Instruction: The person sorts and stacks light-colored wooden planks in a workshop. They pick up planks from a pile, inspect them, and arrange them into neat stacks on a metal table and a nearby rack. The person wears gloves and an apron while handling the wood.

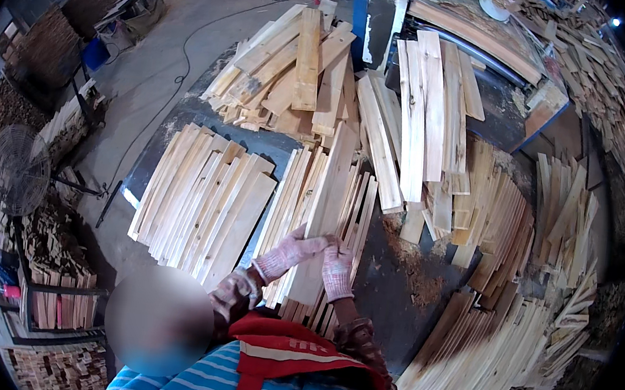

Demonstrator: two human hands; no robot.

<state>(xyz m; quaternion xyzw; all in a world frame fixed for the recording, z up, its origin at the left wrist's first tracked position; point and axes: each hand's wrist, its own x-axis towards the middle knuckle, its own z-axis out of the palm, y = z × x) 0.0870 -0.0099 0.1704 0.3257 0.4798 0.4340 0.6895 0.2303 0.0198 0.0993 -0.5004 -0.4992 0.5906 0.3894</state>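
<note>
A wide pale wooden board (327,189) slants away from me, above a row of narrower boards standing on edge (291,193). My left hand (289,255), in a light pinkish knit glove, grips it near its close end, fingers reaching across the face. My right hand (337,271), gloved alike, is closed on its right edge. The fingertips of both hands meet over the board. Its underside is hidden, so I cannot tell whether it touches the row. To the left, another row of boards (201,202) stands packed together on the dark table (398,318).
Loose boards are heaped (287,70) at the far side. More planks (428,108) lean on a blue-sided machine (519,118). Sawdust (415,270) lies right of my hands, beside stacked boards (478,357). A standing fan (18,170) and a floor cable (181,67) are left.
</note>
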